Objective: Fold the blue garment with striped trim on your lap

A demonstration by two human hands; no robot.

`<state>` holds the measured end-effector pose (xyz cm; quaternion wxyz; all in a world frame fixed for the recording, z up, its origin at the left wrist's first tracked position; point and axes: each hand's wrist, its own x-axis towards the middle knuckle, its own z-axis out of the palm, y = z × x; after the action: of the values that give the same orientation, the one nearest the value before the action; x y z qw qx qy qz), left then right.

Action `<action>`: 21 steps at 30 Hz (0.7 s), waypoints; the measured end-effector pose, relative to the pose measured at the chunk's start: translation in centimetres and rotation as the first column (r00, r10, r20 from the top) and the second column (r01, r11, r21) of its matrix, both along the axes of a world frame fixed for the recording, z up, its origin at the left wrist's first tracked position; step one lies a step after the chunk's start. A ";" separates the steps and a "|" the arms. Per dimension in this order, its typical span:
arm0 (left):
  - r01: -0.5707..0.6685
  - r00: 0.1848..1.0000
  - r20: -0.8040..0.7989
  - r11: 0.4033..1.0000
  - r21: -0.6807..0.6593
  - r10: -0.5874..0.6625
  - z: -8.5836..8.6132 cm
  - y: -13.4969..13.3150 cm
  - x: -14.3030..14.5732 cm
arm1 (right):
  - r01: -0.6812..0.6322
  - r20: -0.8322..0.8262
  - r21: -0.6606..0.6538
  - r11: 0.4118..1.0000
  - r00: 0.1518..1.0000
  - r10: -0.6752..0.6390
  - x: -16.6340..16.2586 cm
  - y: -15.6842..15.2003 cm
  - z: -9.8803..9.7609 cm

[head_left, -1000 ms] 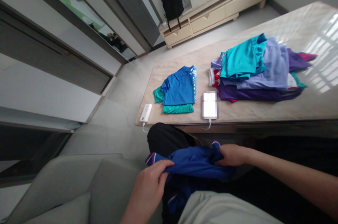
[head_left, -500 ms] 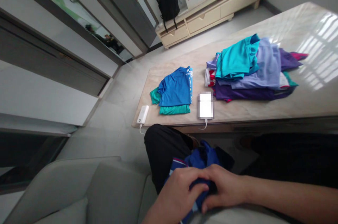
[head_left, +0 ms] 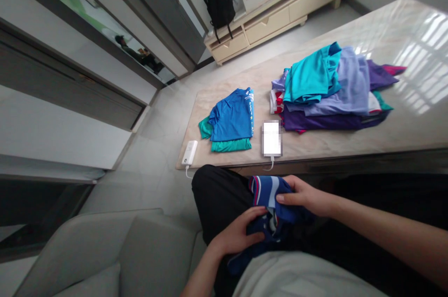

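A crumpled dark blue garment [head_left: 262,189], perhaps a shirt, with white, red and light blue stripes along one band, lies bunched over my lap. My left hand [head_left: 241,231] grips its lower left part, thumb and fingers closing on the cloth. At the garment's upper right, my right hand [head_left: 303,196] pinches it with the thumb on top. Part of the cloth falls into shadow between my legs. On the table beyond, a folded blue T-shirt [head_left: 233,117] with white lettering rests on a green garment [head_left: 231,145].
A taller pile of clothes [head_left: 325,96], turquoise, lavender and purple, sits on the marble table [head_left: 350,143]. Two white devices with cables, a power bank [head_left: 189,152] and a blurred-out one [head_left: 272,139], lie near the edge. A grey sofa [head_left: 154,250] is at left; a person [head_left: 140,54] appears in a mirror.
My hands, close together before, have moved apart, the right one going up and forward. The garment is now spread more between them, with its striped band turned into view.
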<state>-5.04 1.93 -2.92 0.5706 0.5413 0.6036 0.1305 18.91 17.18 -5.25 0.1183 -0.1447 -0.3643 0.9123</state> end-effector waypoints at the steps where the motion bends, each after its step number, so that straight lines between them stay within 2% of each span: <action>1: -0.010 1.000 0.007 1.000 -0.013 0.011 -0.1 -0.1 0.0 | 0.011 0.002 -0.026 1.000 1.000 -0.011 0.1 0.2 -0.1; 4: -0.138 0.977 0.140 0.980 -0.142 0.158 -0.8 -0.3 0.0 | 0.000 0.011 -0.064 0.998 1.000 0.001 0.2 0.4 -0.4; 7: -0.300 0.879 0.298 0.918 -0.260 0.372 -1.7 -0.1 0.5 | -0.041 0.020 -0.086 0.995 0.999 0.043 0.3 0.1 -0.2; 9: -0.399 0.797 0.371 0.877 -0.268 0.476 -2.1 0.2 1.0 | -0.075 0.018 -0.091 0.993 0.997 0.077 0.3 0.0 0.1; 11: -0.464 0.741 0.417 0.850 -0.248 0.526 -2.2 0.5 1.5 | -0.089 0.004 -0.090 0.992 0.996 0.090 0.4 -0.1 0.3; 16: -0.453 0.718 0.420 0.831 -0.324 0.555 -2.5 1.2 1.7 | -0.067 -0.011 -0.116 0.991 0.998 0.066 0.5 0.0 0.0; 19: -0.418 0.726 0.378 0.805 -0.421 0.575 -2.9 1.6 1.5 | -0.081 0.003 -0.148 0.986 0.997 0.083 0.6 -0.1 -0.2; 21: -0.408 0.740 0.356 0.802 -0.437 0.571 -3.0 2.0 1.6 | -0.055 0.017 -0.182 0.982 0.998 0.059 0.7 -0.2 -0.3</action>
<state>-3.49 3.88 -5.90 0.7258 0.2086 0.5818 0.3020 19.60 16.99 -5.55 0.0744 -0.1546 -0.2851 0.9430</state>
